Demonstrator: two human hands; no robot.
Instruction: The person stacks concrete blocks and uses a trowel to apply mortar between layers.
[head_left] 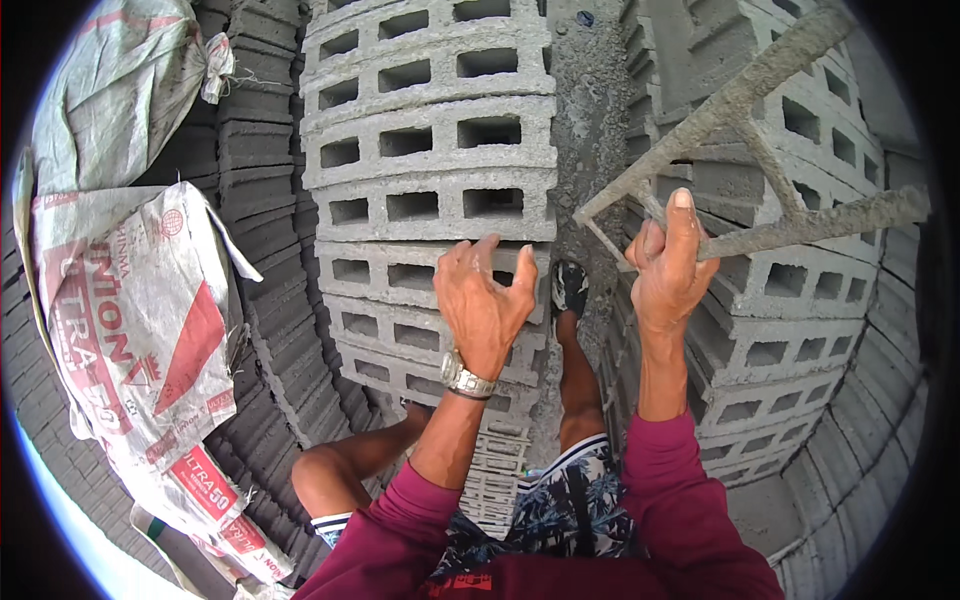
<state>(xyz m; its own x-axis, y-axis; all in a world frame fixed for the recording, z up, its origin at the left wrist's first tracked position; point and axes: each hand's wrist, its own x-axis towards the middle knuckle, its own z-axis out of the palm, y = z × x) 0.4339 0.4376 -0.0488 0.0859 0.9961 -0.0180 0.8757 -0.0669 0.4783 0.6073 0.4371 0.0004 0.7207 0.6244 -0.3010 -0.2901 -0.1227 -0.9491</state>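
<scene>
My left hand [485, 300] is over the right part of a long stack of grey hollow concrete blocks [430, 180]. Its fingers are apart, with the fingertips by a seam between two blocks; whether they touch is hard to tell. A wristwatch [465, 377] is on that wrist. In my right hand [664, 275], thumb pointing up, is a cement-crusted frame [720, 114] of two long bars joined by crosspieces. The fingers curl around its near end, and the frame slants up and away to the right, over another block stack.
More hollow blocks [780, 325] are piled on the right. Stacked blocks [258, 150] also line the left, partly under whitish woven sacks [110, 110] with red print. A narrow, rubble-strewn gap [590, 120] runs between the stacks; my shod foot [570, 288] stands in it.
</scene>
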